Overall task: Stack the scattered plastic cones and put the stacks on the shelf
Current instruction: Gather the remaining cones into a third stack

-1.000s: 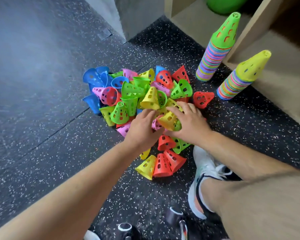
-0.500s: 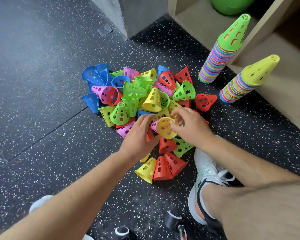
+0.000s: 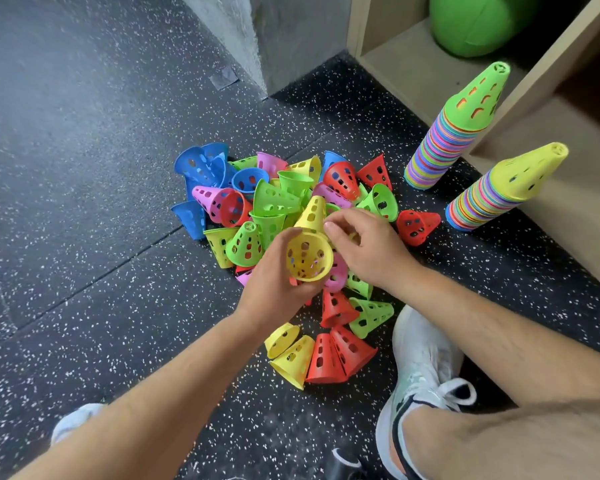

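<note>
- Left hand [image 3: 278, 282] is clamped around a yellow cone [image 3: 309, 259], open mouth facing the camera, above the loose pile [image 3: 291, 216].
- Right hand [image 3: 368, 247] reaches into the pile, fingers curled; what it grips cannot be told.
- Cones look light, thin, perforated, likely flexible; holding them by the rim or outer wall seems best.
- Two finished stacks [image 3: 454, 133] stand on the floor beside the shelf [image 3: 413, 64].
</note>
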`<action>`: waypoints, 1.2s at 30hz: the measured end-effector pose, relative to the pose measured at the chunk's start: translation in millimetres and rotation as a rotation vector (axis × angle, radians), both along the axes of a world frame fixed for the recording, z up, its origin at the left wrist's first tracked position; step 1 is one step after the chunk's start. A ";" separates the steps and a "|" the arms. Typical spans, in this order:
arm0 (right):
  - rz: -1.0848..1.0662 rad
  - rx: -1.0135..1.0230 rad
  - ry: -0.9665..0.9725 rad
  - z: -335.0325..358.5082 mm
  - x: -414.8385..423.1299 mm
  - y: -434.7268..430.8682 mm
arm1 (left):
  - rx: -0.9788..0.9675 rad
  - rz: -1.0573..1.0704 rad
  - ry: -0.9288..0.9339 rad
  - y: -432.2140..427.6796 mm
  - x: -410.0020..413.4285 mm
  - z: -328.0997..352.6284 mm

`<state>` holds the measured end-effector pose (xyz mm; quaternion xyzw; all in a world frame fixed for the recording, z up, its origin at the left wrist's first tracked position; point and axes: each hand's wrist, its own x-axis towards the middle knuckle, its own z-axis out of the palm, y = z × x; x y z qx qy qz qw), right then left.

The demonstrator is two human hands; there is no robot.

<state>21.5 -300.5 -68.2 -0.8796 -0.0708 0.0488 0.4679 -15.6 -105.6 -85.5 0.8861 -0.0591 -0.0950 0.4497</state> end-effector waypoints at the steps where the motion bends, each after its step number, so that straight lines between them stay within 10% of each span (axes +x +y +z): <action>1: -0.009 -0.045 -0.047 -1.6 5.6 -1.8 | 0.022 0.027 0.005 5.0 0.3 -1.3; 9: 0.590 -0.778 -0.142 -18.0 49.1 3.4 | 0.104 0.221 0.056 34.7 -15.7 -8.6; 18: 0.643 -0.916 -0.295 -26.1 67.0 19.1 | 0.092 0.326 0.088 32.9 -31.6 -18.6; 29: 0.487 -0.433 -0.790 -18.4 75.0 0.6 | 0.098 0.392 0.137 21.6 -46.0 -11.7; 36: 0.150 0.334 -0.016 29.6 45.0 45.0 | 0.116 0.392 0.041 11.6 -15.2 14.2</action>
